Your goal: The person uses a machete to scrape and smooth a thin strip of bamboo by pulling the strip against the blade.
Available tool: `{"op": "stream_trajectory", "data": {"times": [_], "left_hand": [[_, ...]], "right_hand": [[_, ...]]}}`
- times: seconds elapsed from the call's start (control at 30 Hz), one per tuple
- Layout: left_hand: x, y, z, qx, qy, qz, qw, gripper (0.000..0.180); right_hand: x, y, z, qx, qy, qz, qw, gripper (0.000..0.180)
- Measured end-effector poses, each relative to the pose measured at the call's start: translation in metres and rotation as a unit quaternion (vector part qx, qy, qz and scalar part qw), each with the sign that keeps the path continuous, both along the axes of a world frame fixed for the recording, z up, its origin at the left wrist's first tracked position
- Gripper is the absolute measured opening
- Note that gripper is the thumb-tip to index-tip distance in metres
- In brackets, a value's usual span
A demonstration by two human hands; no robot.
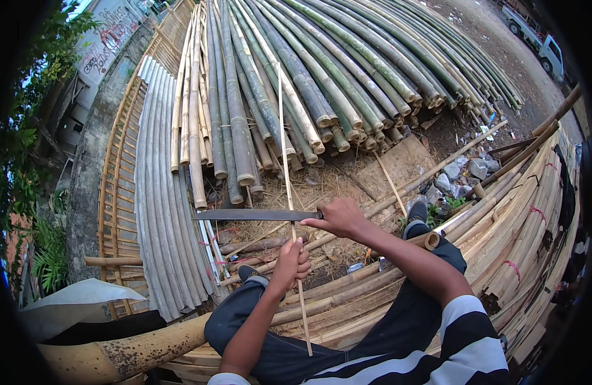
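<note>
My left hand [291,264] is wrapped round a thin bamboo strip [286,160], which stands up lengthwise in front of me. Its lower end reaches down between my thighs and its far end stretches toward the bamboo pile. In my right hand [341,218] is the handle of a machete [251,215]. The long dark blade points left and crosses the strip just above my left fist. Blade and strip appear to touch, though I cannot tell whether the edge bites in. My right thumb lies along the blade's base, close to the strip.
A big pile of bamboo poles [309,83] lies ahead, cut ends toward me. Corrugated sheets [161,192] and a bamboo ladder [116,173] are at left. Stacked split bamboo [501,250] spreads at right, near some rocks [453,173]. A thick bamboo pole [129,353] crosses the lower left.
</note>
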State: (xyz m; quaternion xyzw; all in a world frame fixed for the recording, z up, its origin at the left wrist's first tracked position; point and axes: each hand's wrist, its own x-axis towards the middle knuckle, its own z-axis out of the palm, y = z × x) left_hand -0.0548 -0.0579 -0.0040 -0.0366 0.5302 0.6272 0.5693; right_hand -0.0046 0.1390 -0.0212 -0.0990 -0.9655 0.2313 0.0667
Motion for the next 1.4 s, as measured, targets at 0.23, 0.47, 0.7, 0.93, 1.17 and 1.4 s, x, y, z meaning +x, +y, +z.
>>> {"op": "stream_trajectory", "data": {"times": [0.23,0.47,0.7,0.93,1.17,1.4], "left_hand": [[0.01,0.0,0.013,-0.021,0.075,-0.051,0.996,0.024],[-0.002,-0.001,0.007,0.044,-0.08,-0.01,0.996,0.025],[0.004,0.01,0.006,-0.045,0.081,-0.078,0.993,0.024],[0.002,-0.002,0.001,-0.02,-0.024,-0.047,0.998,0.025],[0.015,0.003,-0.002,-0.007,-0.045,-0.058,0.997,0.024],[-0.008,-0.001,0.003,0.021,-0.069,-0.048,0.996,0.025]], "right_hand": [[-0.001,0.038,-0.012,-0.012,0.045,-0.046,0.998,0.078],[0.003,0.003,0.003,0.036,-0.02,0.019,0.999,0.077],[-0.008,0.043,-0.015,-0.026,-0.002,-0.094,0.995,0.079],[0.005,0.012,-0.005,0.002,-0.044,0.107,0.993,0.03],[-0.001,0.05,-0.028,-0.028,-0.123,-0.056,0.99,0.017],[0.003,0.021,-0.013,-0.03,-0.041,-0.003,0.999,0.025]]}}
